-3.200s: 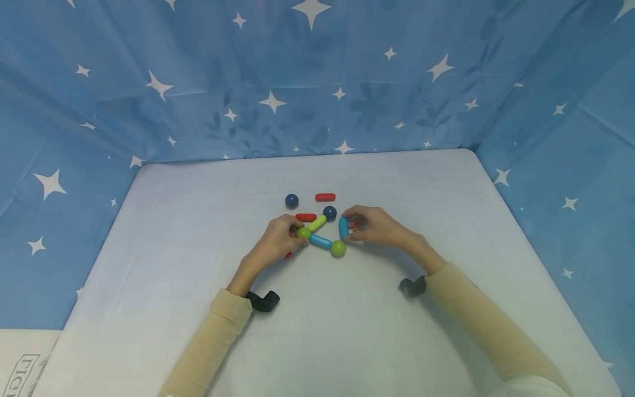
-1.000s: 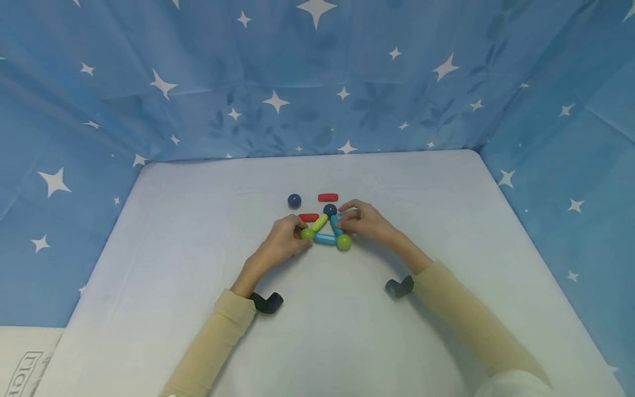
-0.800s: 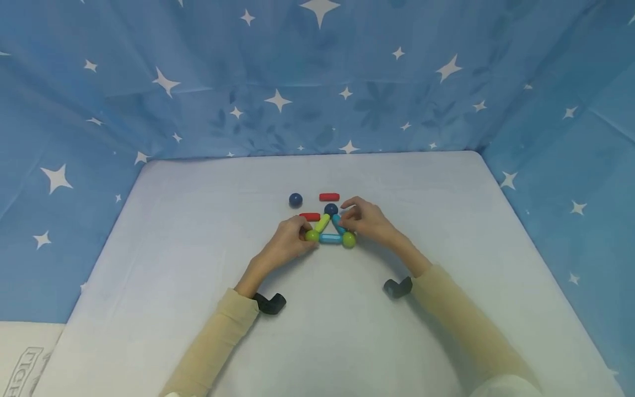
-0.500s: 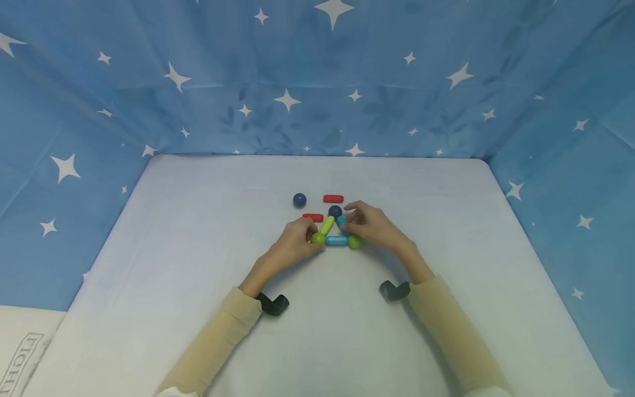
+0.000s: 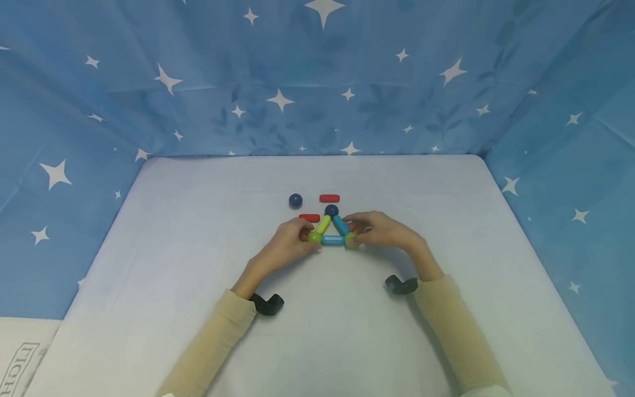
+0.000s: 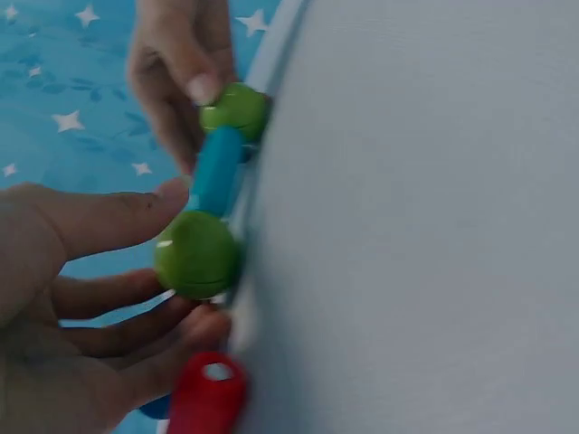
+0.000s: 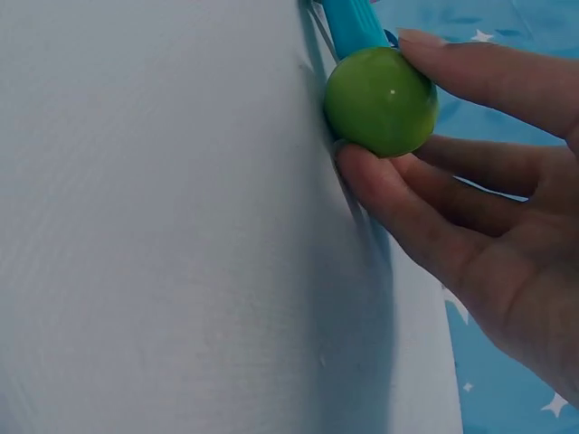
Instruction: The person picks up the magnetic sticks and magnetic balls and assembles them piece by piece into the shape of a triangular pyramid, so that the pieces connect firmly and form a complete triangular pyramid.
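Note:
A small triangle of magnetic rods and balls lies on the table. In the head view, a blue rod (image 5: 333,240) joins its two green balls along the near side. A second blue rod (image 5: 340,225) and a yellow-green rod (image 5: 323,225) slant up to a navy ball (image 5: 331,210). My left hand (image 5: 285,245) holds the left green ball (image 6: 196,255) between thumb and fingers. The right green ball (image 7: 381,101) is pinched by my right hand (image 5: 382,229), thumb and fingers on opposite sides.
Beyond the triangle lie a loose navy ball (image 5: 295,200) and a red rod (image 5: 329,198). Another red rod (image 5: 310,218) is close to my left fingers. The left wrist view shows a red rod (image 6: 206,398) beside that hand. A star-patterned curtain (image 5: 317,82) borders the white table.
My right hand has brought the second blue rod between the navy ball and the right green ball, then shifted from that rod onto the green ball. The left hand keeps its hold.

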### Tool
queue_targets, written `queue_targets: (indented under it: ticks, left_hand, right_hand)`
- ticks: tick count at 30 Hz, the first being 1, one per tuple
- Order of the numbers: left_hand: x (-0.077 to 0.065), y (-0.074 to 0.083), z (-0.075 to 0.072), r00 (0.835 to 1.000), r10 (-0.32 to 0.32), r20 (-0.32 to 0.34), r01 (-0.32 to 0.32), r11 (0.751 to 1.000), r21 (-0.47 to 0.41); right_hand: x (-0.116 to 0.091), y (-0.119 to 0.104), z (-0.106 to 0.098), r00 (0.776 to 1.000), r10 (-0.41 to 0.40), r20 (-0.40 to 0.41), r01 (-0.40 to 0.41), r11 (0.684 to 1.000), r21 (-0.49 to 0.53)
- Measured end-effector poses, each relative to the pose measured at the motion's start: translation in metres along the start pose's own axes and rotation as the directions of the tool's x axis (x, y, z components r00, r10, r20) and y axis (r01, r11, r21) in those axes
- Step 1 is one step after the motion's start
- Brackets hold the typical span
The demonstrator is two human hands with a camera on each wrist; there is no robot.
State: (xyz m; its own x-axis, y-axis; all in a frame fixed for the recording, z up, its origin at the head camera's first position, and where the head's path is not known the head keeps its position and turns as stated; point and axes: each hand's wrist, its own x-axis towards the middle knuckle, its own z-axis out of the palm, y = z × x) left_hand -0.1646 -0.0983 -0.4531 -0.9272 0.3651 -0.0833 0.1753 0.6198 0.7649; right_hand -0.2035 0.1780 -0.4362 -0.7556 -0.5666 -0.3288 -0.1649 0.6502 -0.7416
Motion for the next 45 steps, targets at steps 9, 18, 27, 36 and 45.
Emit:
queue_targets:
  ticks: [9, 18, 27, 36, 45]
  left_hand:
    - [0.014, 0.015, -0.031, 0.996, 0.080, -0.035, -0.076, 0.989, 0.124]
    - [0.041, 0.019, -0.037, 0.989, 0.113, 0.098, -0.138, 0.940, 0.313]
    - [0.053, 0.016, -0.026, 0.967, 0.132, 0.219, -0.220, 0.865, 0.451]
    - [0.057, 0.017, -0.027, 0.974, 0.147, 0.170, -0.209, 0.869, 0.449]
    - [0.060, 0.025, -0.031, 0.975, 0.210, 0.077, -0.223, 0.930, 0.290]
  right_hand:
    - [0.002, 0.004, 0.000, 1.000, -0.001, -0.004, 0.001, 1.000, 0.018]
    - [0.004, 0.005, 0.000, 1.000, 0.018, 0.002, -0.018, 1.000, 0.021]
    - [0.004, 0.007, 0.004, 1.000, -0.022, -0.002, 0.022, 0.999, 0.048]
    - [0.004, 0.007, 0.005, 1.000, -0.002, -0.007, 0.002, 0.999, 0.046]
    - [0.004, 0.008, 0.001, 1.000, -0.010, -0.011, 0.010, 0.999, 0.049]
